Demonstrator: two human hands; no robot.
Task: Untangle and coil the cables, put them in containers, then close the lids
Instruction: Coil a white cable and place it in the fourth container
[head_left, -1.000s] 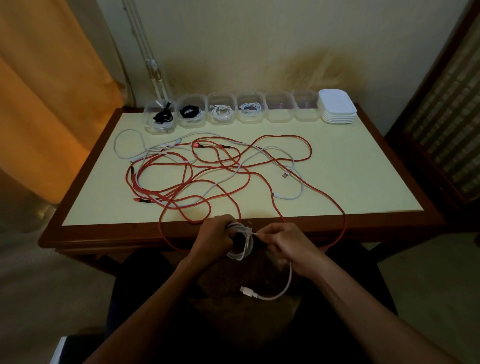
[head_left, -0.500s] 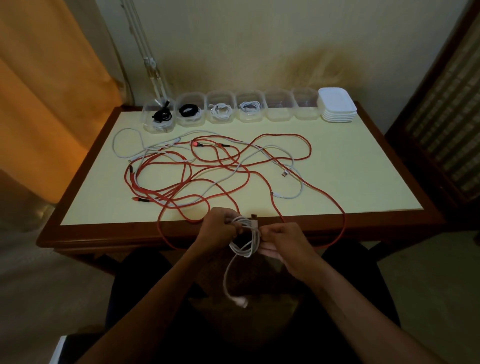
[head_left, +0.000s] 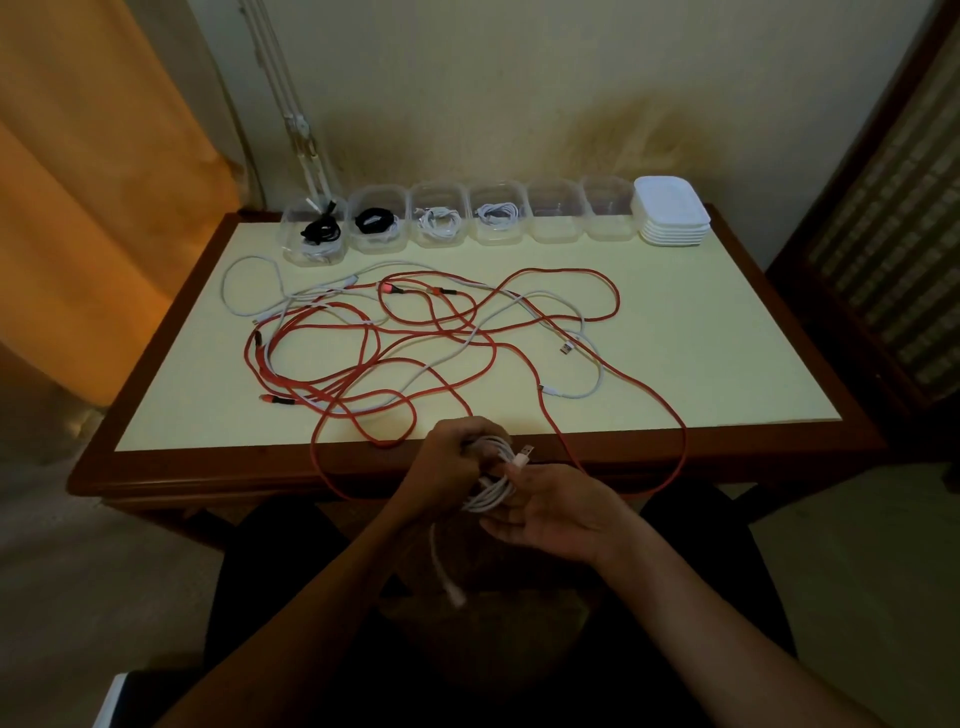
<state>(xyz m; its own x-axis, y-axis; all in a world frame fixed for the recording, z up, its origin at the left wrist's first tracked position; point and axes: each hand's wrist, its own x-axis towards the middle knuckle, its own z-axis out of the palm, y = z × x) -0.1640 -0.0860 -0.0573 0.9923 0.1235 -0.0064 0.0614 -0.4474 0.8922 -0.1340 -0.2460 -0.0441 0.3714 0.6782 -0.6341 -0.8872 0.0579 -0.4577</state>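
1. The left hand (head_left: 457, 457) is curled round a white coil (head_left: 493, 478), held just off the near edge of the desk (head_left: 727, 332), over the lap.
2. The right hand (head_left: 561, 509) lies palm up with loosely bent fingers under and beside the coil; its thumb presses the coil near a plug that sticks up from the top. How firmly it holds cannot be told.
3. One loose tail (head_left: 441, 566) hangs down from the coil; its end is blurred.
4. A tangle of red cables (head_left: 524, 384) and white cables (head_left: 587, 387) covers the left and middle of the desk. One red loop spills over the near edge on both sides of the hands.
5. The right part of the desk is bare up to its brown border; so is a strip by the left edge.
6. Six clear boxes (head_left: 556, 215) stand in a row along the far edge. Counted from the left: two hold black coils, two hold white coils, two hold nothing.
7. One stack of white lids (head_left: 672, 213) stands just right of the last box, touching or nearly so. About six lids, though the count is not sure.
8. An orange curtain (head_left: 93, 197) hangs left of the desk; a wall is close behind it.
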